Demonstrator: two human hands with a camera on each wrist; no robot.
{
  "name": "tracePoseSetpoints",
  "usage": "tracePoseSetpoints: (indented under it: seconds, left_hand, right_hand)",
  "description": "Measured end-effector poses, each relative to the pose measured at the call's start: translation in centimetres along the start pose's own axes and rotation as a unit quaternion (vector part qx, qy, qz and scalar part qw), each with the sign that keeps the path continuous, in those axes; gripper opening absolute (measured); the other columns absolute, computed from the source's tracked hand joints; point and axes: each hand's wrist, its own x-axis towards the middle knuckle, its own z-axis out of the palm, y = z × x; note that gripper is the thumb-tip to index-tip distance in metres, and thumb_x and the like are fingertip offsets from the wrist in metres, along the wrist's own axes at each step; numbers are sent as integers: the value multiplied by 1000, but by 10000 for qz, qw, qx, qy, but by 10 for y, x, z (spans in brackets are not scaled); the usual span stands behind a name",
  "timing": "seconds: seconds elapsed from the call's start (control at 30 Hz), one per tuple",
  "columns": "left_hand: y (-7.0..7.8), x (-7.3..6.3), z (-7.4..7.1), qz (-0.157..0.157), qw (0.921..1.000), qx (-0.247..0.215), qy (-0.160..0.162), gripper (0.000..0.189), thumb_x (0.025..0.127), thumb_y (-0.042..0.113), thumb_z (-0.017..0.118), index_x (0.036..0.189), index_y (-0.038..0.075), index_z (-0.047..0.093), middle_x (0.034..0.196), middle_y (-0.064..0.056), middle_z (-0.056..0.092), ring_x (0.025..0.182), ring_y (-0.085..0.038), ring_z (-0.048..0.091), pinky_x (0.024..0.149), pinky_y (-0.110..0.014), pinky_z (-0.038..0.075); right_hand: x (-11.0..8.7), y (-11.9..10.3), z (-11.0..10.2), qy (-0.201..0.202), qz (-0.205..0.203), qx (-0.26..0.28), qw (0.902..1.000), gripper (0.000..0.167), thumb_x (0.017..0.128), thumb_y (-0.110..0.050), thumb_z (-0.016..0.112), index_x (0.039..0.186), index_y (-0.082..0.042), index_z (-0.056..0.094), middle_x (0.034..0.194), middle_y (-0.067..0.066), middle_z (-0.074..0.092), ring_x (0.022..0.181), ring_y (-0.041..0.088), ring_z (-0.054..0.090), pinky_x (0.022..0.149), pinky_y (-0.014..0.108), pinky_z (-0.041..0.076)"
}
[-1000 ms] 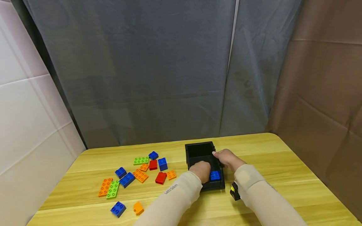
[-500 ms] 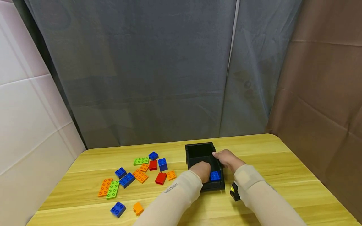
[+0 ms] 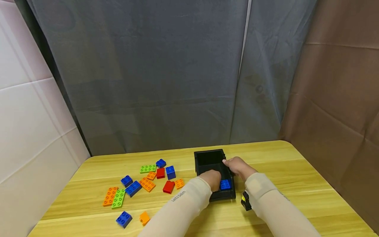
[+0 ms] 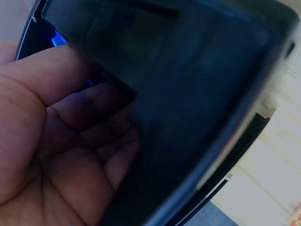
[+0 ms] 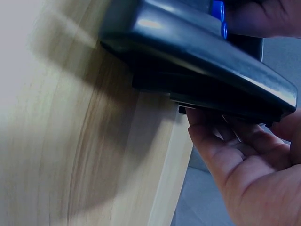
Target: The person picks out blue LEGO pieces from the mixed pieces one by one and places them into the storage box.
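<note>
A black plastic box (image 3: 223, 196) is tilted up in front of me, a little right of the middle in the head view. My right hand (image 3: 239, 167) grips its right side; the right wrist view puts several fingers under the box (image 5: 202, 59). Inside the box is my left hand (image 3: 212, 179), with its fingertips hidden behind the wall. Right of that hand lies a blue toy brick (image 3: 225, 184) with studs. Bits of blue show by the fingers in the left wrist view, but I cannot tell whether the left hand holds anything.
Several loose toy bricks lie left of the box, among them a red brick (image 3: 168, 187), a green brick (image 3: 118, 198), an orange brick (image 3: 144, 218) and a blue brick (image 3: 124, 219). Grey cloth (image 3: 165, 82) hangs behind the wooden table (image 3: 284, 161).
</note>
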Motion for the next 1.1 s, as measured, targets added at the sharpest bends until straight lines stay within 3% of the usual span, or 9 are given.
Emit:
tracePoseSetpoints:
  seconds: [0.5,0.83,0.93,1.1]
  left_hand:
    - [2,-7,-4,-6,10000,-37,7,18,82,12,75,98,6,72,94,-5,70,71,-16,56,82,-29,55]
    - [4,-16,-10,-45,9993,-115,353,12,87,14,71,97,7,73,94,-5,71,70,-16,60,78,-34,57]
    - [3,-18,-11,-22,9980,101,625,14,88,16,70,100,8,73,97,-6,70,79,-18,64,80,-36,57]
    - [1,-21,-9,134,9879,547,1446,21,88,22,70,105,9,72,98,-7,66,88,-20,63,79,-36,57]
  right_hand:
    - [-1,0,1,47,-59,73,9999,35,104,-23,44,102,7,62,99,17,57,93,28,58,93,45,48]
    - [1,0,3,27,22,93,10000,34,104,-23,44,102,7,59,109,20,56,113,37,55,102,50,43]
    - [1,0,2,-9,16,95,10000,35,104,-23,43,108,9,58,117,23,54,118,39,52,103,51,41]
    - [1,-1,1,-63,2,66,10000,39,104,-23,43,120,10,54,132,28,48,125,42,47,104,52,40]
